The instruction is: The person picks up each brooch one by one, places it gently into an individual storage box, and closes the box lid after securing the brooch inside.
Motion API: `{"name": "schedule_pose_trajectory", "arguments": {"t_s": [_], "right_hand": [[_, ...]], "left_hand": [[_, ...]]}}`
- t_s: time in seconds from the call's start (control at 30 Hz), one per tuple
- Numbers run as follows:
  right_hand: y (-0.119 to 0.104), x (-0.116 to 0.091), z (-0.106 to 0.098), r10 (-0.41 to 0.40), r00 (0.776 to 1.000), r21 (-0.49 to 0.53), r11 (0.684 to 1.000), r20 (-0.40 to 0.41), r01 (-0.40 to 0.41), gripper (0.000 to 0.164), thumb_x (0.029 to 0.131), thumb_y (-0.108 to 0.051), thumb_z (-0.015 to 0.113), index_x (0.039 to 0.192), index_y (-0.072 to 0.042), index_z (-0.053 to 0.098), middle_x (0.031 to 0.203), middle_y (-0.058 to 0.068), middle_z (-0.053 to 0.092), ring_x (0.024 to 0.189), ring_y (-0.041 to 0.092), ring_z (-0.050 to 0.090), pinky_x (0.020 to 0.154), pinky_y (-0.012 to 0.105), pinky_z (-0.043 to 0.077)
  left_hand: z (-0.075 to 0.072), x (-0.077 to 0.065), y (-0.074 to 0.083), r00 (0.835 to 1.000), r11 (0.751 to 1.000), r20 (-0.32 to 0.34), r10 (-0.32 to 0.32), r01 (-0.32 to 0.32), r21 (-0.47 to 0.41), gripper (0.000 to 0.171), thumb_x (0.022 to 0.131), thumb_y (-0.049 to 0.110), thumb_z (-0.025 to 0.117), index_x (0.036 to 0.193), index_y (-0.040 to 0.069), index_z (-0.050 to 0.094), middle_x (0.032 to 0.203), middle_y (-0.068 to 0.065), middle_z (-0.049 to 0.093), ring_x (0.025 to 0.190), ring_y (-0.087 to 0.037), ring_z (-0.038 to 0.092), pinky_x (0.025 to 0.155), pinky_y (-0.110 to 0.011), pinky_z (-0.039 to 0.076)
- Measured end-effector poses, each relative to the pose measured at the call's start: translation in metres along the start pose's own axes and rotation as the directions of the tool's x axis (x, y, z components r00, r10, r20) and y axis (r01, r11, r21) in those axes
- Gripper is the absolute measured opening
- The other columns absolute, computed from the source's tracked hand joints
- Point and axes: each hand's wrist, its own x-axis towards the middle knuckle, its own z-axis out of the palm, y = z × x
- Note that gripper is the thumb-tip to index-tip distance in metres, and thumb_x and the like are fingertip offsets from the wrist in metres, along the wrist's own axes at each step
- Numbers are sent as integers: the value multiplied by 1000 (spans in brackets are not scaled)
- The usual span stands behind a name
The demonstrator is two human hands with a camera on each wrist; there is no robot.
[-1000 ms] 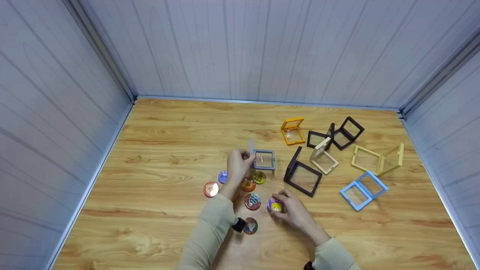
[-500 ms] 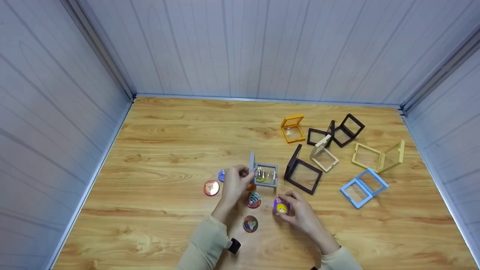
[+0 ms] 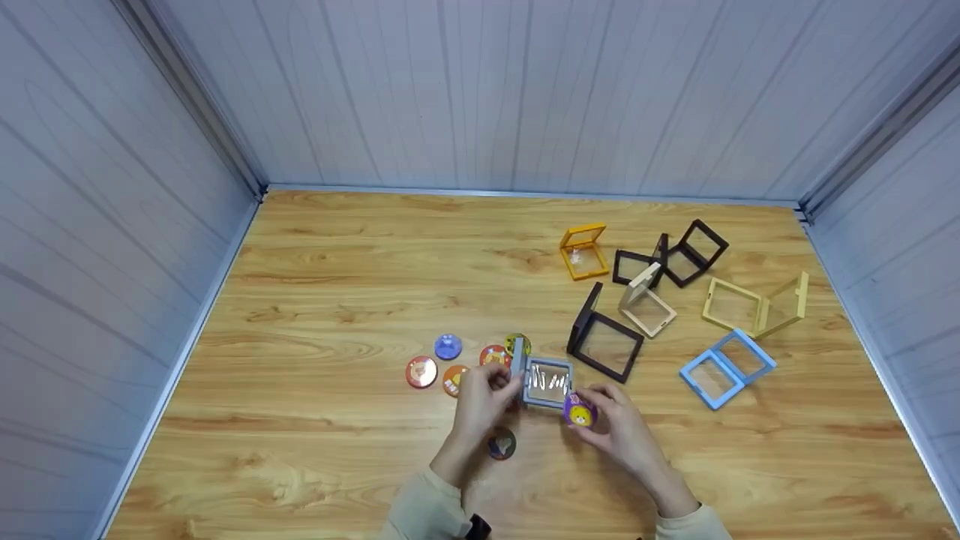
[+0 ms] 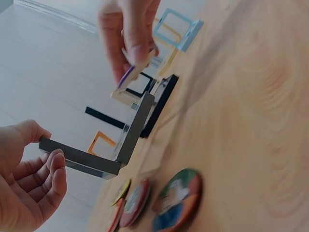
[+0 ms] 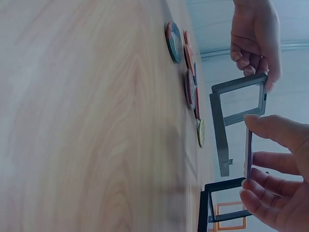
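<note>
Near the middle of the wood-patterned counter (image 3: pixel 337 292), seen from the head, the left hand (image 3: pixel 478 399) grips the raised panel of a hinged grey frame (image 3: pixel 549 381). At the frame's near right corner, the right hand (image 3: pixel 624 429) pinches a round purple badge (image 3: pixel 580 414) with a yellow animal face on it. To the left and far side of the left hand lie a blue badge (image 3: pixel 448 346), a red badge (image 3: pixel 421 372), an orange badge (image 3: pixel 453 380) partly covered by the hand, and a yellow badge (image 3: pixel 517 343) partly behind the grey frame. A dark badge (image 3: pixel 502 443) sits nearer, between the two wrists. On the right stand more frames, all unfolded: an orange frame (image 3: pixel 580 246) at the far side, a cream frame (image 3: pixel 648 309), a large black frame (image 3: pixel 586 330), a yellow frame (image 3: pixel 763 315) and, nearest, a light blue frame (image 3: pixel 726 369).

From the left wrist, the left hand's thumb and fingers clasp one panel of the grey frame, whose two panels form an angle, lifted off the counter. The purple badge is held just beside the other panel.

From the right wrist, the purple badge shows edge-on between the right hand's thumb and fingers, near the grey frame; whether they touch cannot be told.
</note>
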Motion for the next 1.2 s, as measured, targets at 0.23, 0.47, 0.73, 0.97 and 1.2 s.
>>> {"name": "schedule_pose_trajectory", "arguments": {"t_s": [0.23,0.47,0.73,0.97,1.2], "right_hand": [[2,0,2,29,999,0,1000,-20,-29,50,57,-9,80,101,5,62,97,7,53,89,20,52,77,35,46],[4,1,5,92,996,7,996,15,-92,49,60,-12,80,103,3,62,98,7,53,91,21,52,81,36,44],[8,4,11,98,994,-6,995,43,-98,49,60,-9,79,103,6,61,99,10,54,92,24,52,82,39,43],[13,10,19,66,997,-11,998,45,-66,48,60,-9,79,101,6,61,97,11,55,91,25,53,82,39,42],[16,14,24,61,996,-10,998,61,-61,47,60,-9,79,100,7,62,96,11,55,89,26,54,80,40,42]], "left_hand": [[12,-10,-7,998,997,-4,66,-65,41,17,76,11,65,63,3,60,56,3,52,51,-2,44,49,-18,40],[21,-15,-12,996,994,9,90,-91,59,16,75,12,67,63,4,61,57,4,53,52,-1,45,48,-17,40],[24,-18,-14,993,991,16,114,-115,73,16,75,12,67,62,5,60,56,5,52,50,-1,44,48,-18,40],[25,-18,-14,992,989,27,121,-123,83,16,75,11,66,62,6,59,56,6,51,51,0,43,48,-17,39],[26,-19,-15,993,989,34,113,-116,94,15,74,12,66,62,5,60,55,5,52,50,0,43,47,-15,38]]}}
